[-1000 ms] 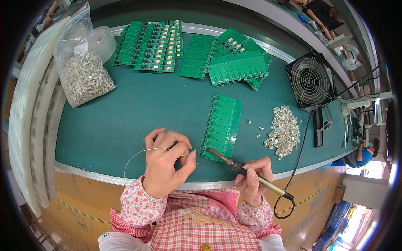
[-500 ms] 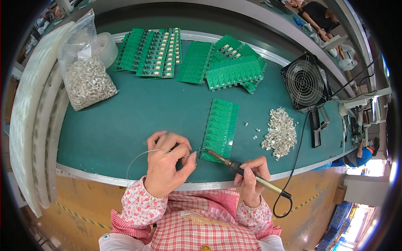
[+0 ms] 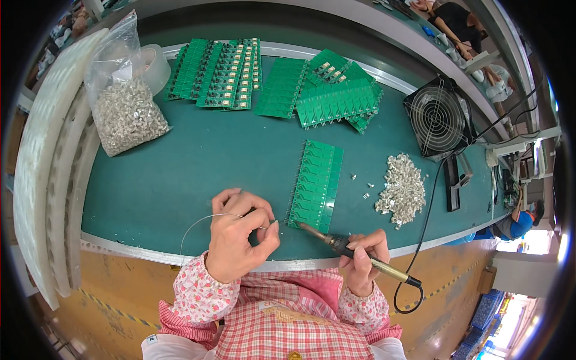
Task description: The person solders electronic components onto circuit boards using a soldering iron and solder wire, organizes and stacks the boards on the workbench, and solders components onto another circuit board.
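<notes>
My left hand [image 3: 240, 234] pinches a thin solder wire [image 3: 193, 224], which loops down to the left. My right hand [image 3: 365, 258] grips a soldering iron [image 3: 334, 240] with a gold-coloured handle and a black cord. Its tip rests at the lower left end of a green circuit board panel [image 3: 318, 180], which lies flat just beyond my hands with rows of pins along its left edge. A pile of small white connectors [image 3: 401, 189] lies right of the board, with a few loose ones between.
Stacked boards [image 3: 213, 72] and more panels [image 3: 336, 102] lie at the back. A bag of connectors [image 3: 126, 117], tape rolls [image 3: 153, 69] and white foam sheets [image 3: 51, 168] are left; a fan [image 3: 438, 117] and black holder [image 3: 455, 186] right. Co-workers [image 3: 456, 33] [image 3: 516, 222] are beyond.
The iron's tip and my right hand have moved slightly toward me, down along the board's near end. The view has shifted a little; my left hand keeps much the same pose.
</notes>
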Demonstrator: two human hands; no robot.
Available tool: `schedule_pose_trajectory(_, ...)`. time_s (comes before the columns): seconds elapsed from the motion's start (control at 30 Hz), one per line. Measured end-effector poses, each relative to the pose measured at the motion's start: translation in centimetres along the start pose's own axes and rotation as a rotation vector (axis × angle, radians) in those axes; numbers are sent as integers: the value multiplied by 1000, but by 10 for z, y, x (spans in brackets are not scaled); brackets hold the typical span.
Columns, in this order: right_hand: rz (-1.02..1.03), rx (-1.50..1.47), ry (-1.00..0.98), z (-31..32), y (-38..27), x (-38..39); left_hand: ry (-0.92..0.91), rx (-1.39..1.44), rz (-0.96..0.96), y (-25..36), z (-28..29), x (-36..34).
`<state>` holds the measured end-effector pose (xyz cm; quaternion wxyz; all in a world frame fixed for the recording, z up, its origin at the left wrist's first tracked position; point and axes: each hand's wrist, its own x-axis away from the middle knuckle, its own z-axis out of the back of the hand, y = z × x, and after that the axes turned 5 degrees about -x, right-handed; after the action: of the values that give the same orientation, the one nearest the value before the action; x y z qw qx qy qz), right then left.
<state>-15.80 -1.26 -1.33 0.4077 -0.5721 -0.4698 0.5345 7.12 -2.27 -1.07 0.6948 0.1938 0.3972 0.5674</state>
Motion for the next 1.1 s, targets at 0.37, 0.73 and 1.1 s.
schedule_pose_trajectory(0.37, -46, -8, -55, 5, -2, 0, -57, -16, 34, 5, 1, -1)
schedule_pose_trajectory(0.73, -13, -32, -85, 7, 2, 0, -74, -33, 30, 5, 1, 0)
schedule_pose_trajectory(1.1, 28, 40, -10, -1, 4, 0, -73, -45, 9, 6, 1, -1)
